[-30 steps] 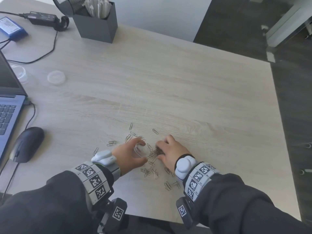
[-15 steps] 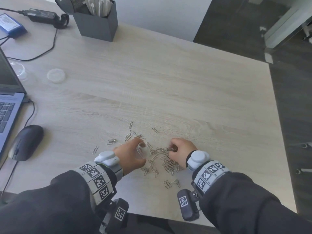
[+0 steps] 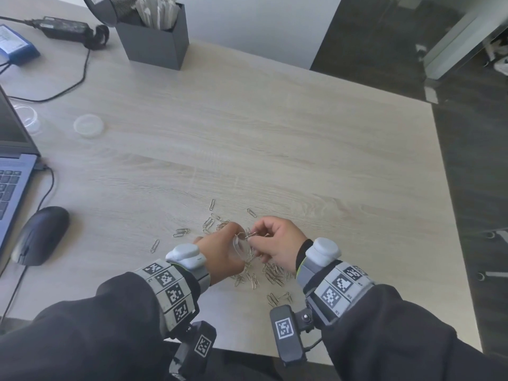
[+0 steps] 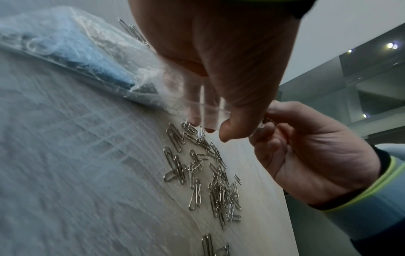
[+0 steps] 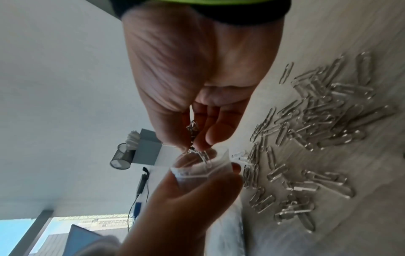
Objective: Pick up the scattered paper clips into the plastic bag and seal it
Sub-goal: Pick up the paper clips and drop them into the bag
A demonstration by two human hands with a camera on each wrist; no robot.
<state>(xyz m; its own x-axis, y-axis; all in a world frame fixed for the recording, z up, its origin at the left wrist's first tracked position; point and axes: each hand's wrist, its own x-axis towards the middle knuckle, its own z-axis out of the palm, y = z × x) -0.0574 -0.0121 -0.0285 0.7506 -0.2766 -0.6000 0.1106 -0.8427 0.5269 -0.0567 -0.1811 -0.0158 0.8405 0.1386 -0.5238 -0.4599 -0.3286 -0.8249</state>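
A small clear plastic bag point(image 3: 243, 244) is gripped at its mouth by my left hand point(image 3: 236, 243), and the mouth is held open toward the right. My right hand point(image 3: 255, 237) pinches a small bunch of paper clips point(image 3: 248, 234) at that opening. In the right wrist view the pinched clips point(image 5: 192, 131) hang from my right hand point(image 5: 197, 145) and dip into the bag mouth point(image 5: 201, 169), which my left hand point(image 5: 186, 199) holds. Several silver clips point(image 3: 272, 273) lie scattered on the wooden table under and around both hands. The bag's body point(image 4: 87, 52) trails behind my left hand point(image 4: 217, 129).
A black mouse point(image 3: 39, 235) and a laptop point(image 3: 11, 174) sit at the left. A round plastic lid point(image 3: 88, 125), a grey holder box point(image 3: 156, 45) and a power adapter point(image 3: 66, 27) with cables stand farther back. The table's front edge point(image 3: 247, 353) runs just below my wrists.
My right hand has lifted off the table with a bunch of clips and brought it left to the bag mouth. My left hand has kept hold of the bag and tilted it up slightly.
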